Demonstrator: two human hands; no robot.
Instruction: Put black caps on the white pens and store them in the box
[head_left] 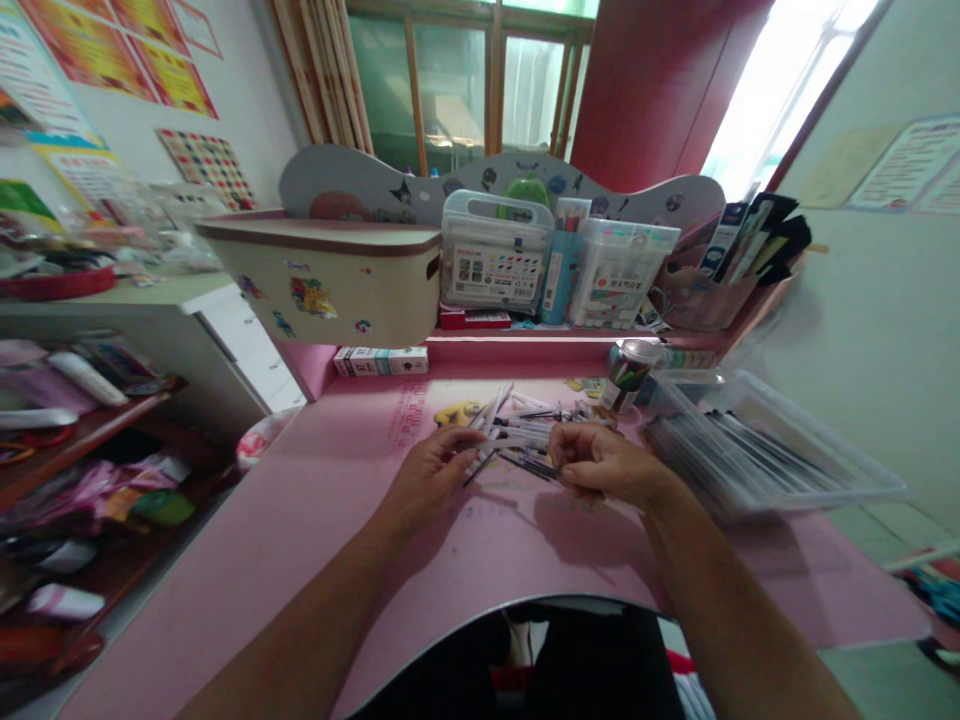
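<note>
My left hand point(433, 472) is closed, thumb against fingers, around thin pen refills point(491, 415), white and dark, which stick out past its fingertips. Facing it, my right hand point(600, 462) is curled in a pinch; what lies between its fingertips is too small to make out. Between and behind both hands, a loose pile of slim refills and pen parts point(529, 430) lies on the pink desk point(480, 560). A small yellow object point(455, 413) rests behind my left hand.
To the right stands a clear plastic bin point(847, 485) with dark slim items inside, beside a clear jar point(630, 375) of pens. A shelf behind bears a cream lidded box point(330, 290), marker cases point(495, 265) and a pen holder point(705, 298). The desk's front edge curves near my lap.
</note>
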